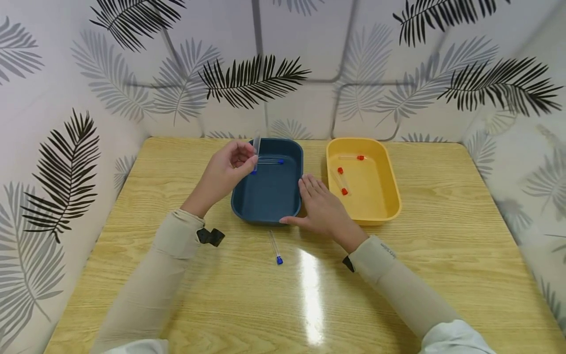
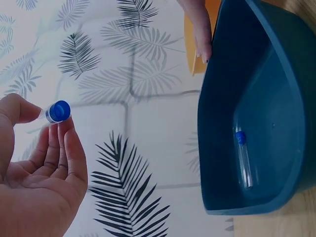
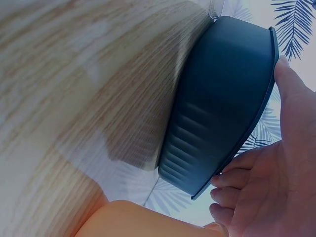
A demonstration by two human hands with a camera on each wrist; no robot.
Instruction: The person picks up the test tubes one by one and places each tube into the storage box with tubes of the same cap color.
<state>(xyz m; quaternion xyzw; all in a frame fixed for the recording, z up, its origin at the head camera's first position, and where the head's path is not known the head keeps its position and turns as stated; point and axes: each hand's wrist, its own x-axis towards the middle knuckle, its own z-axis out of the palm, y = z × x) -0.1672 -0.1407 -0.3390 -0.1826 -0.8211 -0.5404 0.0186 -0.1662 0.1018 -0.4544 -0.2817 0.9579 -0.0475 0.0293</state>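
My left hand pinches a clear test tube with a blue cap between thumb and fingers, over the left side of a dark blue bin. Inside that bin another blue-capped tube lies flat near the far end. My right hand rests against the bin's near right corner, its fingers straight along the rim and the thumb spread over the front edge. A third blue-capped tube lies on the table in front of the bin.
Right of the blue bin stands a yellow bin holding three red-capped tubes. Both bins sit toward the back of the wooden table. A leaf-patterned curtain hangs behind and at both sides.
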